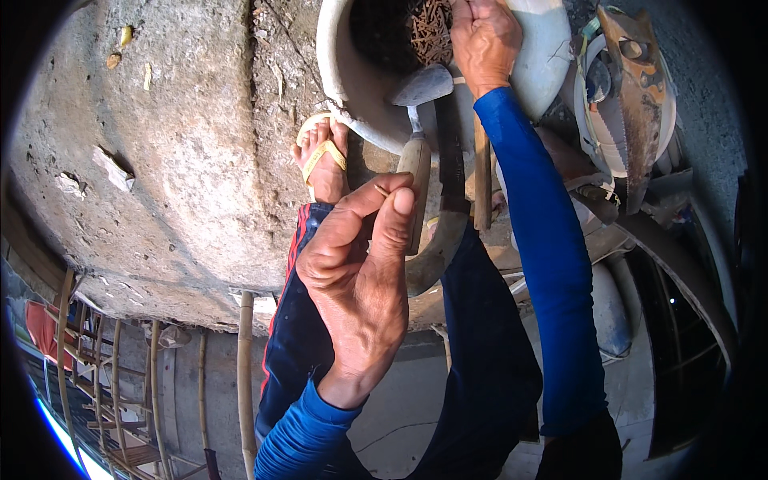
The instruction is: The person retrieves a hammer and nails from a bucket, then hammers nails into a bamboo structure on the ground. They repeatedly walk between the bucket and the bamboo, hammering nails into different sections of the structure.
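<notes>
My left hand (352,264) pinches a thin brown piece (382,191), probably a nail, on the near side of the white bucket (330,64). My right hand (486,44) curls over the bucket's right; its grip I cannot tell. Inside, plenty of rusty nails (432,34) seem left.

No text, label, brand, number or sign can be read. On the yellow sandal strap (324,158), just to the lower left of the round white container (546,50), there is a fine pattern too small to tell as lettering or plain texture.
</notes>
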Tool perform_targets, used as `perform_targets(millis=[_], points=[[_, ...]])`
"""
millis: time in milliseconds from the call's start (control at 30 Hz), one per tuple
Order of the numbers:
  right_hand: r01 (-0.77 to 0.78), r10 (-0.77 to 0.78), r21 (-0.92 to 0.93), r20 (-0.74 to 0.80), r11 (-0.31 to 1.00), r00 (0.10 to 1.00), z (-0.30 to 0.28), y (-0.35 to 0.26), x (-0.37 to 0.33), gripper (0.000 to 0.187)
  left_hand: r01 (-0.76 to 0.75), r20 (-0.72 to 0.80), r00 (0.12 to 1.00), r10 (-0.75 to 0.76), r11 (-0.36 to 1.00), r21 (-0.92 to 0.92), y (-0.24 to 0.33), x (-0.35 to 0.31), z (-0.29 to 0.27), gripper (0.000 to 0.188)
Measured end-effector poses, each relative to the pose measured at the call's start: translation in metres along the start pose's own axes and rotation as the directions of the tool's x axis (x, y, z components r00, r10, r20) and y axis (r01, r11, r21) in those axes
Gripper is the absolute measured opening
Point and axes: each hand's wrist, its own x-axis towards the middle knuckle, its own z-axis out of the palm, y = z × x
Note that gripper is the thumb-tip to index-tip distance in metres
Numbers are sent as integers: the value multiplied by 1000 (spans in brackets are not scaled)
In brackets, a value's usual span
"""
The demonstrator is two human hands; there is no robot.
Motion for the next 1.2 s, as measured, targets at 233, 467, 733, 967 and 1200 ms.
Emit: perform_targets(millis=[233,467,733,967,1200], points=[[-445,496,624,105,642,862,-34,12,-27,16,25,-14,1000,-26,999,-20,1,0,-1,26],[-677,579,445,353,587,735,-41,9,-35,14,-3,-5,1000,3,1000,13,0,0,3,28],[20,-10,-86,119,996,993,-12,-6,6,21,26,0,1000,-26,1000,4,2,-3,3,29],[48,35,-205,384,978,923,-17,6,15,9,26,17,1000,-25,1000,-17,1,-2,-2,29],[176,-74,-192,444,966,893,-17,19,16,7,-6,3,1000,6,1000,11,0,-2,-6,28]])
